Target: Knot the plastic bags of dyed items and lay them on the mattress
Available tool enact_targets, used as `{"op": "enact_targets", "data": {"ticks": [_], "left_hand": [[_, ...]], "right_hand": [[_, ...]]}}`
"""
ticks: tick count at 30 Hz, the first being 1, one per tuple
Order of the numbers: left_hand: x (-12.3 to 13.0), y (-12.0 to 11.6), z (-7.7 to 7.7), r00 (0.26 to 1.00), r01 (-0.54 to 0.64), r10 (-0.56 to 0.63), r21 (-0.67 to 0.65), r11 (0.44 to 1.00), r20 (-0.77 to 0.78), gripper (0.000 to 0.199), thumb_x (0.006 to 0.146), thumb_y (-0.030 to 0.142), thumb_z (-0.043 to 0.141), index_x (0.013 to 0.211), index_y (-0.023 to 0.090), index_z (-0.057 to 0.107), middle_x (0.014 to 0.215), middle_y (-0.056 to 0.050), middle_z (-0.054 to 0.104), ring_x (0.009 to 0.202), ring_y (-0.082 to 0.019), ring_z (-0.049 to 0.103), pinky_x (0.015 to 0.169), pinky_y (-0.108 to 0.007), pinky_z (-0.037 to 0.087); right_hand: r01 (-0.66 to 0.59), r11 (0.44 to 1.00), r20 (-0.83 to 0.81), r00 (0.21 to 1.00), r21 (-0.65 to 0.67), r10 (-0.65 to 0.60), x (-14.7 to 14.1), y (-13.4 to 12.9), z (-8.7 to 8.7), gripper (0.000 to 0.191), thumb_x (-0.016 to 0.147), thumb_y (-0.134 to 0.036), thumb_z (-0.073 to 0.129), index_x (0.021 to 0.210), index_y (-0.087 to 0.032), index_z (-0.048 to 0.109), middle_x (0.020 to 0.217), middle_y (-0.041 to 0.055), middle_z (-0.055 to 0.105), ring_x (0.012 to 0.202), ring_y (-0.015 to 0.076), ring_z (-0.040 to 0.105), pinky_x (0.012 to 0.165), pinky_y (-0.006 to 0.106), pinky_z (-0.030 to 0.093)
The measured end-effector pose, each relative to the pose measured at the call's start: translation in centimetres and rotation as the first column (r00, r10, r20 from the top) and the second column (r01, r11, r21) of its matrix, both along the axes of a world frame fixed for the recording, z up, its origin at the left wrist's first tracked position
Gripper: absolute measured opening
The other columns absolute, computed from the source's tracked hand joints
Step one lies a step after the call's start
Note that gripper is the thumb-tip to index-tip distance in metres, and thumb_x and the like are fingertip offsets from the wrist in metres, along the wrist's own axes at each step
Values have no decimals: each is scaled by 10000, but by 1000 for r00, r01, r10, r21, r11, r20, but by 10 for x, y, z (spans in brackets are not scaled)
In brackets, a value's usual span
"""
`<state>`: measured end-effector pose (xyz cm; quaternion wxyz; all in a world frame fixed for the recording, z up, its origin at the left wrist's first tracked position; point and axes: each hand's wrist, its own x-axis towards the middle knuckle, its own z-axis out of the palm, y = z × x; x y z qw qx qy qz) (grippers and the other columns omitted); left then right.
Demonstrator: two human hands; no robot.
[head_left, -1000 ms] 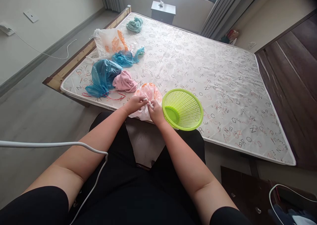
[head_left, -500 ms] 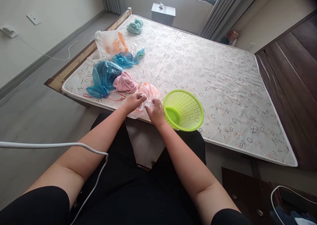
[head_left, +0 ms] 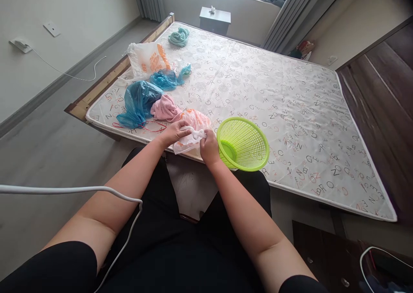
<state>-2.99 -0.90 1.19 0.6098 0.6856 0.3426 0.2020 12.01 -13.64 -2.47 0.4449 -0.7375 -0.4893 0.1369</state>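
Note:
A thin white plastic bag with orange print lies at the near edge of the mattress, its top twisted into a strand. My left hand pinches one side of that twisted part. On the other side my right hand is closed round the strand's end, and the plastic is stretched between the two. Just right of my right hand, a lime green plastic basket lies tipped, its mouth facing me. A pink cloth sits bunched behind my left hand, touching the bag.
Blue plastic bags, a larger white bag with orange print and a green cloth lie along the left of the mattress. A white cable crosses in front of my left arm.
My hands have drawn apart slightly, and the bag's twisted top is now stretched between them. My right hand has closed into a fist. The view has shifted a little.

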Motion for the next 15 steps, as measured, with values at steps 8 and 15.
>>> {"op": "enact_targets", "data": {"ticks": [8, 15], "left_hand": [[0, -3, 8, 997, -71, 70, -41, 997, -25, 379, 756, 512, 744, 767, 173, 574, 661, 28, 526, 568, -101, 463, 535, -238, 336], [7, 2, -3, 936, -222, 261, -178, 959, 237, 363, 755, 508, 718, 806, 150, 686, 892, -80, 706, 846, -183, 644, 797, -314, 490]], "right_hand": [[128, 990, -93, 988, 55, -122, 7, -4, 11, 190, 963, -287, 350, 940, -236, 530, 927, 63, 631, 873, 225, 573, 835, 361, 465], [247, 969, -241, 941, 5, -239, 12, -5, 16, 287, 988, -417, 363, 872, -223, 542, 884, 72, 646, 833, 229, 593, 803, 368, 461]]}}
